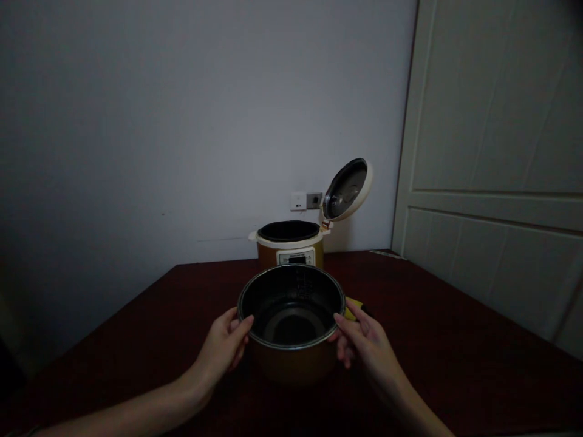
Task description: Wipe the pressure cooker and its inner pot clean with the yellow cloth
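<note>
Both the left hand (222,341) and the right hand (368,337) are clamped on the inner pot (294,363), at opposite sides of its rim; each thumb bears on the rim, the other fingers lying along the outer side; the pot sits between the two sets of fingers, opening upward; whether its base touches the table (150,315) cannot be told; no contents are discernible inside. Beyond the fingers, behind the pot, stands the cooker body (266,254), its hinged lid (348,189) raised; a yellow item (350,314), mostly hidden, lies just behind the right fingertips. Status, as judged: done, lid opened, pot out of the cooker body and gripped on two sides; outstanding, pot neither released nor seated, lid not closed.
</note>
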Tool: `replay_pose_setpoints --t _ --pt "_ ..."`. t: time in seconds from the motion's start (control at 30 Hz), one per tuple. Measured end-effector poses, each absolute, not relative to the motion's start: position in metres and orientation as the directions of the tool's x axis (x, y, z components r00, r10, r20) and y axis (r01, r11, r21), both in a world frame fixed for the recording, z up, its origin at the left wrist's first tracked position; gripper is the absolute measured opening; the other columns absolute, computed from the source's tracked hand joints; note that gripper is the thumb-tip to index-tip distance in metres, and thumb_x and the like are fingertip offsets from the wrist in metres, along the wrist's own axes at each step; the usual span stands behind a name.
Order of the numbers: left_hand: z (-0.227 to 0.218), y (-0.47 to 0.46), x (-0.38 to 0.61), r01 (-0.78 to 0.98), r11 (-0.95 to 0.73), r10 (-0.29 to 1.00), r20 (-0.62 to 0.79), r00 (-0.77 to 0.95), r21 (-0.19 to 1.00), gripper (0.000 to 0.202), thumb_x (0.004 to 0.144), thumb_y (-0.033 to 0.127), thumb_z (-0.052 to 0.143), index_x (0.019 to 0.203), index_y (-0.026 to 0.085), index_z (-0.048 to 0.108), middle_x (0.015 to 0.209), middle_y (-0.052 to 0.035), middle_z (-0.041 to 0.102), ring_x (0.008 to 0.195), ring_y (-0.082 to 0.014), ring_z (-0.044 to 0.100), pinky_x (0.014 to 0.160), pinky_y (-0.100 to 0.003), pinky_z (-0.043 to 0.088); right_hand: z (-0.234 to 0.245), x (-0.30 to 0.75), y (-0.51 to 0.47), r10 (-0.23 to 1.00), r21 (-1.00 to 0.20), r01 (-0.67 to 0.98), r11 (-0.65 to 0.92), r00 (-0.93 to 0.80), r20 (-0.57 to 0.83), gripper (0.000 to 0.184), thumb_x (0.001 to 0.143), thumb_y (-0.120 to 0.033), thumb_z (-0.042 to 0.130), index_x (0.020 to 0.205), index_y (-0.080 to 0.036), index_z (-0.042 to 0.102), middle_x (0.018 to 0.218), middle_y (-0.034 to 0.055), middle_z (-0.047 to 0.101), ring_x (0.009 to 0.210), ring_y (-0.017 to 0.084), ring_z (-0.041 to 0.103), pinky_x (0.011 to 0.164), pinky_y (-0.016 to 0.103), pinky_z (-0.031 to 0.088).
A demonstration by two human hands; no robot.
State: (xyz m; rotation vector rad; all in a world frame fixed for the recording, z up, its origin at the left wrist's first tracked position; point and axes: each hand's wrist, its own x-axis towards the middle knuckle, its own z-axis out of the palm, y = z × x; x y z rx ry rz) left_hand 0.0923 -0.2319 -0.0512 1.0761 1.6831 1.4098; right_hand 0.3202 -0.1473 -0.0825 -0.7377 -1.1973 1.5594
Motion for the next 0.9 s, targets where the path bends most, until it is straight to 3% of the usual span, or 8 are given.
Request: replay_pose_setpoints --t 0.2,0.43,0.57,0.9 --pt "-0.053 -0.227 0.096 0.177 0.081 0.921 -0.006 -0.389 0.981 0.049 0.058 0.059 0.064 0.081 0.018 0.051 0.046 0.0099 0.045 0.026 -0.0037 0.028 0.028 -0.018 0.019 -0.081 0.328 -0.146 0.941 -0.953 -0.301 0.015 -0.319 0.115 0.090 0.058 -0.057 0.075 0.129 -0.013 0.043 0.055 0.0008 0.064 0.036 0.015 0.055 0.030 0.023 0.042" --pt "-0.060 -0.220 0.095 0.143 0.092 0.926 -0.032 -0.375 0.985 0.060 0.054 0.062 0.065 0.091 0.017 0.051 0.048 0.0097 0.046 0.026 -0.0042 0.029 0.027 -0.018 0.019 -0.087 0.332 -0.143 0.942 -0.958 -0.284 -0.035 -0.330 0.064 0.113 0.053 -0.060 0.075 0.137 -0.005 0.023 0.053 0.0021 0.065 0.036 0.013 0.052 0.032 0.021 0.041" --pt "-0.062 -0.219 0.093 0.151 0.088 0.931 -0.028 -0.363 0.985 0.056 0.055 0.061 0.066 0.087 0.017 0.051 0.048 0.0093 0.047 0.025 -0.0038 0.029 0.027 -0.018 0.019 -0.090 0.332 -0.143 0.941 -0.957 -0.290 -0.031 -0.332 0.070 0.114 0.055 -0.059 0.075 0.139 -0.006 0.020 0.053 0.0017 0.065 0.036 0.014 0.052 0.033 0.021 0.040" --pt "-0.062 -0.221 0.093 0.178 0.131 0.933 -0.060 -0.354 0.975 0.057 0.056 0.060 0.065 0.091 0.017 0.052 0.047 0.0089 0.048 0.024 -0.0043 0.030 0.027 -0.019 0.018 -0.095 0.331 -0.144 0.958 -0.959 -0.284 -0.019 -0.278 0.064 0.095 0.059 -0.051 0.076 0.136 -0.011 0.037 0.051 0.0004 0.063 0.034 0.017 0.054 0.032 0.024 0.041"
